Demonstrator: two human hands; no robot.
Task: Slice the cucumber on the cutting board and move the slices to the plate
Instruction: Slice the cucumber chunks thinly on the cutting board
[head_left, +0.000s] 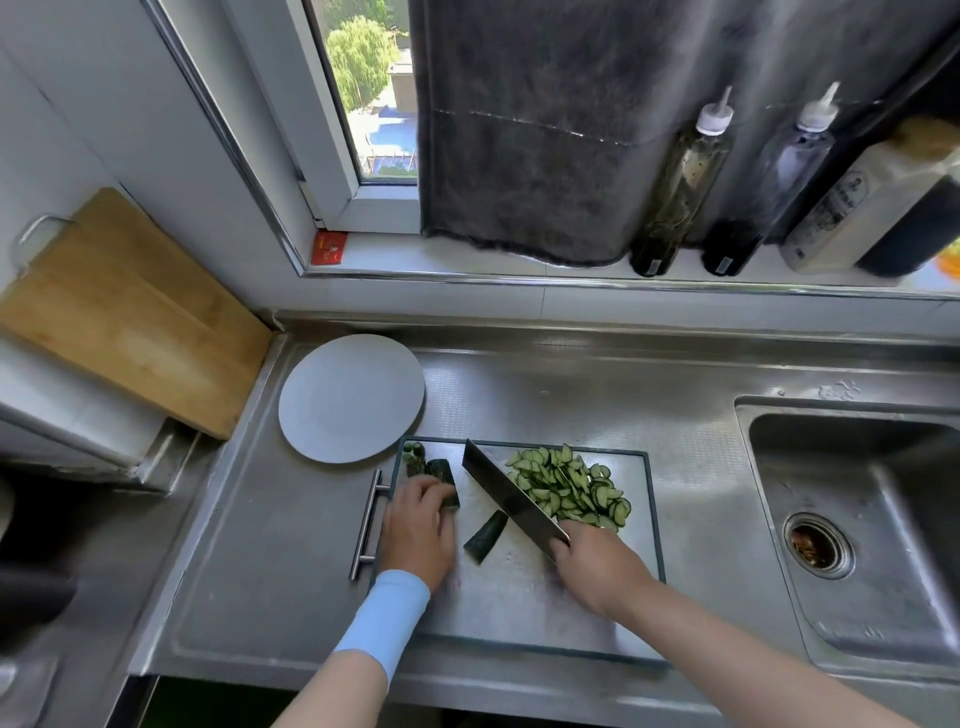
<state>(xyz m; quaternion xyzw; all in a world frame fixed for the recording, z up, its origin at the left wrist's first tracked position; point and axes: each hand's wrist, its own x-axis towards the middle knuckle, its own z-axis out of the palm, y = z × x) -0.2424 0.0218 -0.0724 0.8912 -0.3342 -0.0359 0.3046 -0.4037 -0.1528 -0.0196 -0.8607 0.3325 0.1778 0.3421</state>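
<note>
The left grip (418, 527) is holding a cucumber piece (441, 475) on the cutting board (519, 592). The right grip (597, 566) is grasping the knife (511, 493).

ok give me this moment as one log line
left hand: holds cucumber piece | right hand: grips knife | slices: piled on board | plate: no slices

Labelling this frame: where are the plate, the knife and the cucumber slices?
plate (352, 397), head view, bare centre.
knife (508, 496), head view, middle of blade.
cucumber slices (571, 488), head view, middle of pile.
</note>
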